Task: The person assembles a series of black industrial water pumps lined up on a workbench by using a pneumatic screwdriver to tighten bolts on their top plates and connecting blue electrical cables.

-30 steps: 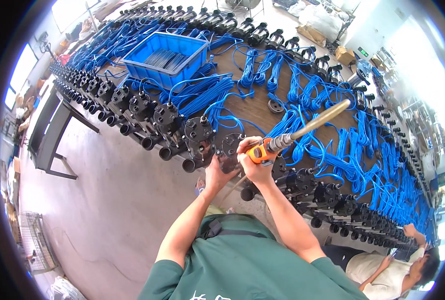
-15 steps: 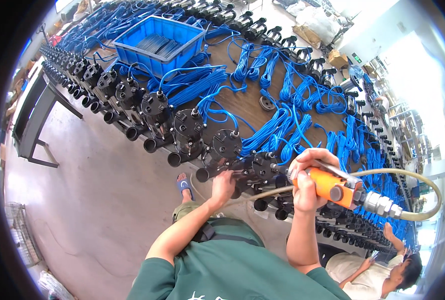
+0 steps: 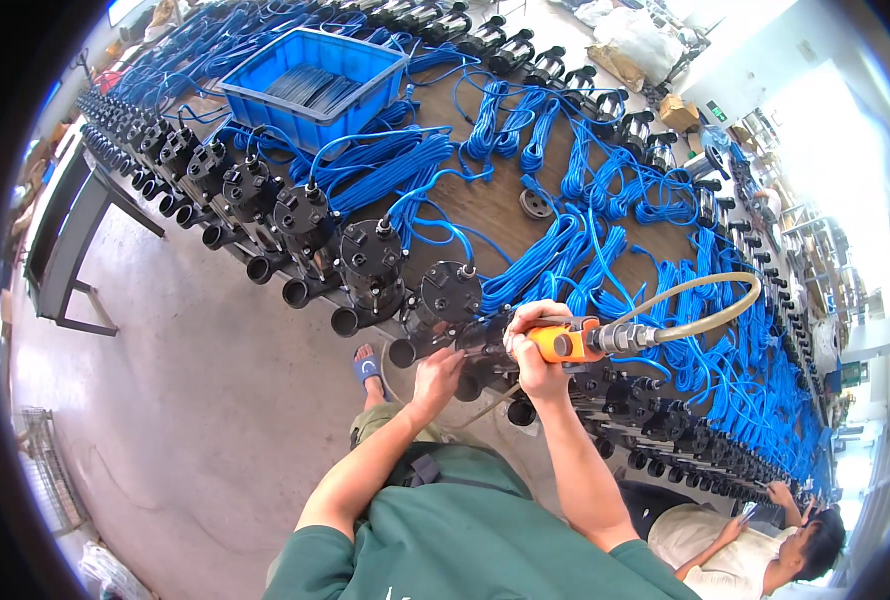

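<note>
My right hand (image 3: pixel 537 352) is wrapped round an orange air screwdriver (image 3: pixel 563 343), a hose fitting at its rear end. The tool lies across a black submersible pump (image 3: pixel 487 338) in the near row; its tip is hidden behind my fingers. My left hand (image 3: pixel 439 382) is closed at the side of that same pump, low on its body, with the fingertips partly hidden. Just left of it stands another black pump (image 3: pixel 451 292) with a round bolted lid and a blue cable (image 3: pixel 435 232) coming from its top.
A blue crate (image 3: pixel 315 85) holding thin dark strips sits on the brown tabletop (image 3: pixel 505 205) among bundled blue cables (image 3: pixel 390 170). Rows of pumps line the table edges. A beige air hose (image 3: pixel 740 290) loops to the right. At lower right a co-worker (image 3: pixel 725 540) handles something small.
My right hand has brought the air screwdriver left and closer to the pump, and the hose loop has swung with it. My left hand stays at the pump, shifted slightly.
</note>
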Available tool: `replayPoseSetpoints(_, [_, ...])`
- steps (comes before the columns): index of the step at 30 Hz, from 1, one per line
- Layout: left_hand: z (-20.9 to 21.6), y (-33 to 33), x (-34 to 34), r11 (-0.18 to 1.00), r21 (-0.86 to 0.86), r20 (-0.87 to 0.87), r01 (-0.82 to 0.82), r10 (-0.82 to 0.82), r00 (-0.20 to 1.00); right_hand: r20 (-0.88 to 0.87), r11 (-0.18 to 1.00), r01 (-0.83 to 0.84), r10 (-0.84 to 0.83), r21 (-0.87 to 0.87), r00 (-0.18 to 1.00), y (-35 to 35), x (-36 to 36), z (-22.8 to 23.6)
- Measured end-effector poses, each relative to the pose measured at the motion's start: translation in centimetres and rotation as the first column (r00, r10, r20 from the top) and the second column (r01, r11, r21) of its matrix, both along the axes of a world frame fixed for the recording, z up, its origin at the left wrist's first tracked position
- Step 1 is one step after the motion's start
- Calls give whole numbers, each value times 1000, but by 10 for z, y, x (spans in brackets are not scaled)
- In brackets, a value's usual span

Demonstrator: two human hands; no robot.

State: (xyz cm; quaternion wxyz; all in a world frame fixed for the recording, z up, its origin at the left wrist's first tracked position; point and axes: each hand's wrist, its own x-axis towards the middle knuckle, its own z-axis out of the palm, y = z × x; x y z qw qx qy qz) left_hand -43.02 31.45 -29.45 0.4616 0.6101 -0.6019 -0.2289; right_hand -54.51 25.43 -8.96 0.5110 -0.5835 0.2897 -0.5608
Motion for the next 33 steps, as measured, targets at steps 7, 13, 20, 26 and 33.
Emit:
replayPoseSetpoints(7, [13, -1, 7, 998, 35, -44, 55, -53, 998, -76, 1000, 15, -15, 2, 997, -1, 12, 20])
replayPoseSetpoints(13, [218, -29, 42, 914, -340, 226, 222, -150, 963, -79, 858, 274, -339, -434, 938, 27, -65, 135])
replayPoseSetpoints(20, [220, -224, 14, 468, 508, 505, 723, -842, 191, 298, 535, 652, -602, -538, 741, 54, -117, 154])
replayPoseSetpoints(26, [115, -259, -63, -272, 578, 111, 770, -908, -404, 208, 397, 881, -868, -255, 452, 60, -103, 102])
replayPoseSetpoints(33, [87, -281, -102, -608, 448, 73, 656, -706, -704, 143, 385, 923, -914, 6, 380, 36, -64, 77])
